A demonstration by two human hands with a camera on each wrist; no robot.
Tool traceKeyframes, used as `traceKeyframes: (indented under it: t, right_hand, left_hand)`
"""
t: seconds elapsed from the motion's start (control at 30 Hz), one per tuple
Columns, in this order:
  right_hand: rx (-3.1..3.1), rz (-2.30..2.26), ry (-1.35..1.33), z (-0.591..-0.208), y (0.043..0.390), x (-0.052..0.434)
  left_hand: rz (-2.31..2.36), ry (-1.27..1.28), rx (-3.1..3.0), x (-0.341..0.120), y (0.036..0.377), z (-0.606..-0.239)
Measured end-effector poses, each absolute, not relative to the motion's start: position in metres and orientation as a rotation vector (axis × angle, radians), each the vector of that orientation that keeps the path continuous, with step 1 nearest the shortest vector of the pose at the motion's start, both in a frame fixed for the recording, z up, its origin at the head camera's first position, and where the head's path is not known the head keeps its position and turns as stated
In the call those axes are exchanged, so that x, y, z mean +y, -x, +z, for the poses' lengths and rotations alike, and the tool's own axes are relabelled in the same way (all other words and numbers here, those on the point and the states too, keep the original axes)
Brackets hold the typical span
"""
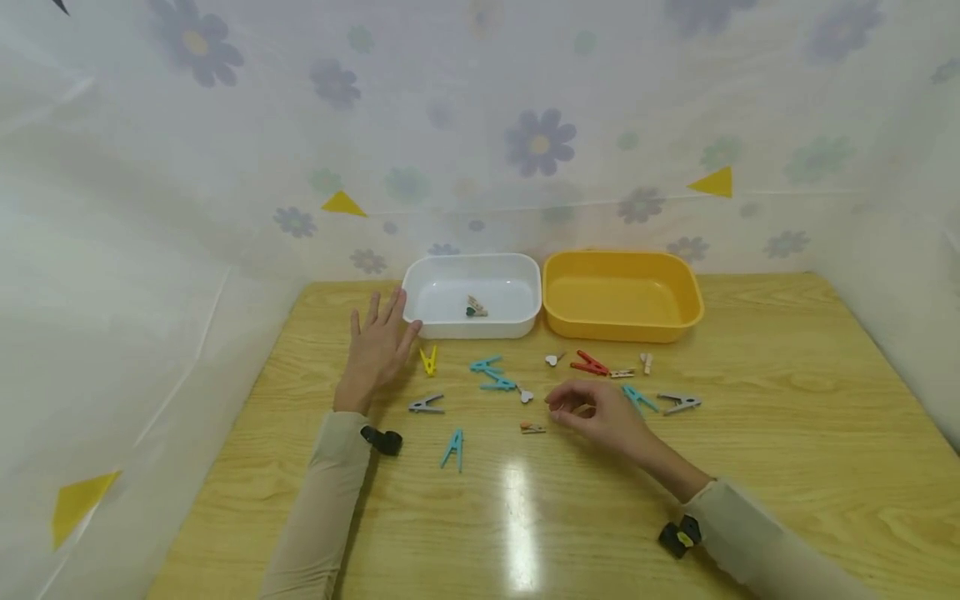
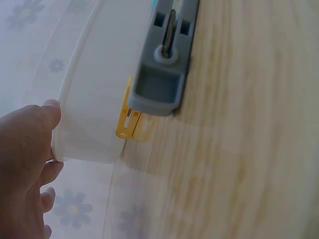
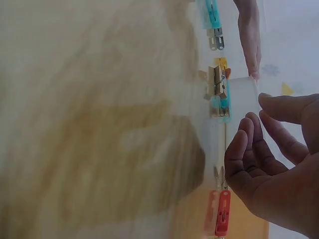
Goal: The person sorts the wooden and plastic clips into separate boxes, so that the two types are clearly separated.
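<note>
My left hand point(image 1: 375, 346), its fingers spread and fairly straight, rests against the left end of a white plastic basin point(image 1: 472, 330). Two small wooden clothespins point(image 1: 477, 308), one with a dark green heart, lie in that basin. Beside the left hand are a yellow clothespin point(image 1: 429, 363) and a grey clothespin point(image 1: 426, 405). Over the table's middle hovers my right hand point(image 1: 603, 414), fingers loosely bent. A gap shows between its thumb and fingertips in the right wrist view, with nothing in it. Nearest to it are a small wooden clothespin point(image 1: 533, 428) and a white heart clip point(image 1: 527, 397).
A yellow basin point(image 1: 622, 332) adjoins the white one. Across the wooden table point(image 1: 420, 533) lie several blue clothespins point(image 1: 452, 450), a red clothespin point(image 1: 590, 363), another grey clothespin point(image 1: 681, 403) and more small wooden ones. A flowered curtain point(image 1: 480, 192) hangs behind the basins.
</note>
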State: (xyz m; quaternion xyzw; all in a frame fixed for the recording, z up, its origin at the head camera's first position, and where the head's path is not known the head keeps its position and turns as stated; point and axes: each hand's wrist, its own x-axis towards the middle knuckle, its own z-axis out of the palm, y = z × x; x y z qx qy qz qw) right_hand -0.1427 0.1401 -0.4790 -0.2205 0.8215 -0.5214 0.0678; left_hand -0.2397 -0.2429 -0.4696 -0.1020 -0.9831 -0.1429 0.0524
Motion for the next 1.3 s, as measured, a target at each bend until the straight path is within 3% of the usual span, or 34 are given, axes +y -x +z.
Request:
traceKeyframes:
  t: [1.3]
  right_hand:
    - [2.516,-1.268,0.82,-0.484,0.14,0.128]
  left_hand:
    - [-0.386,0.314,-3.02,-0.242,0.238,-0.465]
